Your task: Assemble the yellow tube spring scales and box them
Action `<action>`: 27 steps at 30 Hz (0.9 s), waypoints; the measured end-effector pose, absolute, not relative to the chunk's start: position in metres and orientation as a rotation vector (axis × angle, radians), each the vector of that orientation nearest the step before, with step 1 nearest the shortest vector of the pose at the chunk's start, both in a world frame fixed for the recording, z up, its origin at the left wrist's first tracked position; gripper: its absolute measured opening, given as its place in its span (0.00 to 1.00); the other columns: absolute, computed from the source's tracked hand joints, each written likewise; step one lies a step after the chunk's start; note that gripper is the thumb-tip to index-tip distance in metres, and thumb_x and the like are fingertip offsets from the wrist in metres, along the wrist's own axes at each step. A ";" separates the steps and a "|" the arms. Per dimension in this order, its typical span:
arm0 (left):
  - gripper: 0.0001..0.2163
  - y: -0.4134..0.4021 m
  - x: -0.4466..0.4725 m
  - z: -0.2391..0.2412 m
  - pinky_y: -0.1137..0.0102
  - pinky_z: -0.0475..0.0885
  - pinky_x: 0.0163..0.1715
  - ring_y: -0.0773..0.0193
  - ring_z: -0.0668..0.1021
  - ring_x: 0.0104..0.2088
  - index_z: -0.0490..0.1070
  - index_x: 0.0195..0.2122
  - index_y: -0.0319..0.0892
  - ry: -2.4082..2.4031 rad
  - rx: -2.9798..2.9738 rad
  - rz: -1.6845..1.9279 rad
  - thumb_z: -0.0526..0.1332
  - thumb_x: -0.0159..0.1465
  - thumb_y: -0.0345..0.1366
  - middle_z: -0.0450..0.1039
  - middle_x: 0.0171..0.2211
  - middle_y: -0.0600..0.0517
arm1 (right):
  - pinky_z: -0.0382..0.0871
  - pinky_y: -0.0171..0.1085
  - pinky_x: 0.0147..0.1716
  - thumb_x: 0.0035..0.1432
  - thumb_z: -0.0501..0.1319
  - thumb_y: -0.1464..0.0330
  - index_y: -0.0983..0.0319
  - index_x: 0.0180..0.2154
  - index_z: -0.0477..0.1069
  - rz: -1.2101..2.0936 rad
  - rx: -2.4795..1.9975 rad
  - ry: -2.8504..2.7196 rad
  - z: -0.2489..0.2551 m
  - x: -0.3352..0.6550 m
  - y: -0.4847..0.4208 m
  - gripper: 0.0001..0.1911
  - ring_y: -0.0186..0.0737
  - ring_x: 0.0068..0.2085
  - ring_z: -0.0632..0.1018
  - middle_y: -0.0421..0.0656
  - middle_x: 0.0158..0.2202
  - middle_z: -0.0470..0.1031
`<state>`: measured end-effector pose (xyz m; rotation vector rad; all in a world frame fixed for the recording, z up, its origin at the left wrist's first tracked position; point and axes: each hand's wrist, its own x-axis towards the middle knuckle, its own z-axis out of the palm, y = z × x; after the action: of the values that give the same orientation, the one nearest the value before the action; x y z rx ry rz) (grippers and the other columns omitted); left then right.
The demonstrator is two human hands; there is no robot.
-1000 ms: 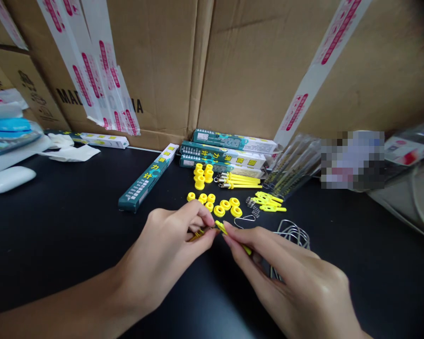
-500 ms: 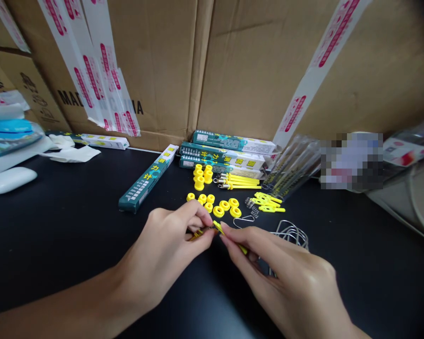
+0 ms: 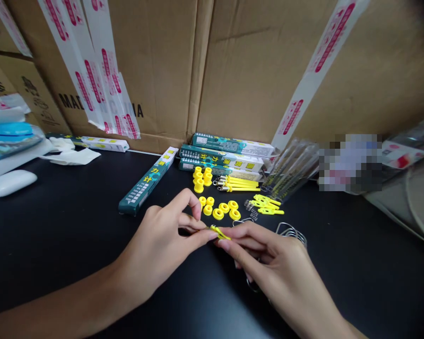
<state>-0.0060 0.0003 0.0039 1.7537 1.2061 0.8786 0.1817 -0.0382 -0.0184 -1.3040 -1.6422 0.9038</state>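
My left hand (image 3: 167, 245) is closed, its thumb and a finger pinching the near end of a slim yellow plastic piece (image 3: 222, 232); its index finger is lifted clear. From the other side, my right hand (image 3: 272, 259) grips the same piece between thumb and fingers. Anything else inside the left fingers is hidden. Bent metal wire hooks (image 3: 292, 234) lie beside and partly behind the right hand. Beyond the hands are small yellow rings (image 3: 218, 214), yellow flanged sleeves (image 3: 198, 184), coil springs (image 3: 250, 207) and flat slotted yellow pieces (image 3: 266, 203).
Yellow rods with metal ends (image 3: 240, 183) lie by clear plastic tubes (image 3: 291, 167). Green-and-white boxes (image 3: 229, 157) are stacked against a large cardboard carton (image 3: 155, 70). One narrow box (image 3: 148, 181) lies slantwise on the black table (image 3: 56, 240). A white rounded object (image 3: 10, 182) is at left.
My left index finger has lifted away from the pinch. The yellow piece has turned and sits lower against the left thumb, and my right hand has shifted slightly left.
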 end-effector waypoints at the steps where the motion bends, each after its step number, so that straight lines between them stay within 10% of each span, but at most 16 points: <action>1: 0.15 0.001 -0.006 0.004 0.74 0.76 0.30 0.63 0.84 0.28 0.59 0.31 0.47 1.187 1.706 0.860 0.68 0.60 0.37 0.82 0.25 0.60 | 0.71 0.27 0.17 0.62 0.64 0.65 0.58 0.36 0.78 0.892 -1.308 -1.658 -0.018 0.183 -0.038 0.05 0.37 0.26 0.82 0.37 0.27 0.81; 15: 0.18 0.005 -0.007 0.001 0.65 0.82 0.33 0.62 0.83 0.27 0.58 0.31 0.43 0.989 1.142 0.673 0.72 0.57 0.37 0.81 0.24 0.53 | 0.77 0.32 0.36 0.60 0.65 0.75 0.57 0.32 0.79 0.579 -1.147 -1.895 -0.008 0.192 -0.032 0.08 0.38 0.35 0.83 0.37 0.34 0.84; 27: 0.16 0.009 -0.011 0.004 0.75 0.74 0.25 0.68 0.79 0.21 0.72 0.43 0.36 0.914 1.162 0.508 0.69 0.60 0.40 0.82 0.27 0.48 | 0.74 0.32 0.29 0.54 0.66 0.79 0.58 0.31 0.79 0.408 -1.233 -1.886 -0.007 0.190 -0.036 0.10 0.37 0.29 0.80 0.37 0.28 0.80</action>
<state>-0.0109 0.0091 0.0041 1.1622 0.9140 0.5083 0.1896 -0.0363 -0.0066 -1.2327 -1.8857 0.4075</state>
